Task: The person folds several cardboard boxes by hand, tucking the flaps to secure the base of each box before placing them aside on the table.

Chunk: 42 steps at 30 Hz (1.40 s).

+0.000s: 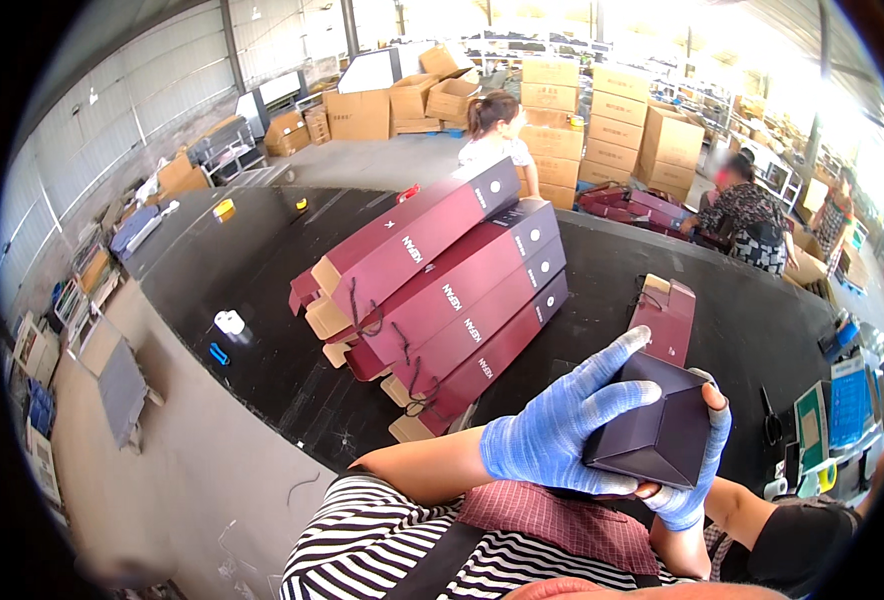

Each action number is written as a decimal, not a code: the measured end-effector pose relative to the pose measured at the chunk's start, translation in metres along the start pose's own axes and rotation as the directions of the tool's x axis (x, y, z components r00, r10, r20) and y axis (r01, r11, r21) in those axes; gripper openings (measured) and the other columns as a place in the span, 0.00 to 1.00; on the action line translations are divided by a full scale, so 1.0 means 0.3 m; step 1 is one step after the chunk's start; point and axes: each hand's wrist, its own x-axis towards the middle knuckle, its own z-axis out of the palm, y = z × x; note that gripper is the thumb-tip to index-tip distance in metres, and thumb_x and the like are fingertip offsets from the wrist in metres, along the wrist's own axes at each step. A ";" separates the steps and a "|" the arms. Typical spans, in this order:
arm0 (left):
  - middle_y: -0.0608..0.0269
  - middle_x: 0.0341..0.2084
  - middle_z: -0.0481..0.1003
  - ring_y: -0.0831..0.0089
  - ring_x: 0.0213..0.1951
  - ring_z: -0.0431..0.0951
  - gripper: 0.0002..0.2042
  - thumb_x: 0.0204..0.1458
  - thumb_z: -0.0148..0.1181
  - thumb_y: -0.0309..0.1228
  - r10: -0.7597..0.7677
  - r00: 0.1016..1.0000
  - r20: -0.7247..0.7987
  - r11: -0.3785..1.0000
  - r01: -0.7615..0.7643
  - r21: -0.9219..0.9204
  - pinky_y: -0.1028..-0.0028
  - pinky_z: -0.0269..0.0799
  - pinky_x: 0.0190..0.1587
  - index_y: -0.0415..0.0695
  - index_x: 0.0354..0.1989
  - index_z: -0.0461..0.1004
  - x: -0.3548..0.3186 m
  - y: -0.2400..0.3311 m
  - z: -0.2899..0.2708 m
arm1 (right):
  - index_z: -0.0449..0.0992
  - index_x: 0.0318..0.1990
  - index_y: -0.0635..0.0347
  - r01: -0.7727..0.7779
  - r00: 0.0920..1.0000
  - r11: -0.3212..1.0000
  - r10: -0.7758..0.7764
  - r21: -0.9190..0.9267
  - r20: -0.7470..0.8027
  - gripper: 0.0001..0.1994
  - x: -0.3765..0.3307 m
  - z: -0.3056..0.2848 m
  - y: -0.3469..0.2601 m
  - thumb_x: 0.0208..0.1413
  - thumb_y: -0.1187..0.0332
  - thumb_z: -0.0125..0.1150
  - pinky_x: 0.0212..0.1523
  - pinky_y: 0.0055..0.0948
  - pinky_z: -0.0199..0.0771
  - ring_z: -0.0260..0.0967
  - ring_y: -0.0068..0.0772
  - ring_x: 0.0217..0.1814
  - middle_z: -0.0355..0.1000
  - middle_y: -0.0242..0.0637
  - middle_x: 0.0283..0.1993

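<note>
A long gift box (656,425) is between my hands, its dark purple end turned toward me with folded panels meeting on that face. Its maroon body appears to run away from me to tan flaps and a dark cord at the far end. My left hand (572,425), in a blue knitted glove, grips the box's left side, two digits stretched along the top. Gloved likewise, my right hand (704,465) curls around the right side and lower edge. To the left on the black table (262,345) lies a pile of similar maroon boxes (462,310), flaps and cords showing.
Scissors (770,415) and tape rolls (824,477) lie at the right, near blue and green packets (847,400). A white roll (229,322) and a blue item (220,354) sit left. People work beyond the table, before stacked cartons (617,120).
</note>
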 end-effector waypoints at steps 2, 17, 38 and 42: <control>0.27 0.75 0.44 0.31 0.73 0.55 0.51 0.42 0.82 0.48 0.028 1.000 -0.012 0.997 -0.029 -0.073 0.49 0.57 0.71 0.47 0.74 0.59 0.005 -0.010 0.012 | 0.46 0.78 0.52 0.012 1.000 1.000 -0.012 -0.018 -0.016 0.66 0.004 0.005 -0.021 0.34 0.45 0.88 0.71 0.47 0.62 0.57 0.51 0.73 0.50 0.50 0.73; 0.36 0.70 0.58 0.43 0.66 0.68 0.61 0.32 0.85 0.52 -0.009 1.000 -0.028 0.997 0.007 -0.080 0.52 0.68 0.66 0.42 0.74 0.55 -0.008 -0.075 0.002 | 0.29 0.81 0.59 0.024 0.991 1.000 -0.024 -0.002 0.130 0.69 0.021 -0.011 0.015 0.45 0.57 0.85 0.72 0.40 0.62 0.60 0.43 0.75 0.58 0.50 0.74; 0.49 0.66 0.64 0.60 0.61 0.73 0.55 0.39 0.86 0.39 -0.461 0.782 0.419 0.674 0.616 -0.408 0.62 0.72 0.63 0.39 0.73 0.52 -0.269 -0.276 0.147 | 0.38 0.80 0.60 0.024 0.994 1.000 -0.022 0.012 -0.103 0.64 0.024 -0.046 0.019 0.44 0.59 0.85 0.74 0.38 0.55 0.56 0.38 0.75 0.56 0.45 0.74; 0.52 0.64 0.64 0.60 0.64 0.68 0.61 0.34 0.87 0.43 -0.413 0.875 0.253 0.849 0.470 -0.242 0.62 0.69 0.65 0.38 0.74 0.49 -0.447 -0.430 0.189 | 0.42 0.80 0.58 0.021 0.952 0.970 0.055 0.243 -0.300 0.59 0.177 -0.095 -0.034 0.48 0.59 0.80 0.76 0.38 0.48 0.50 0.38 0.78 0.54 0.44 0.75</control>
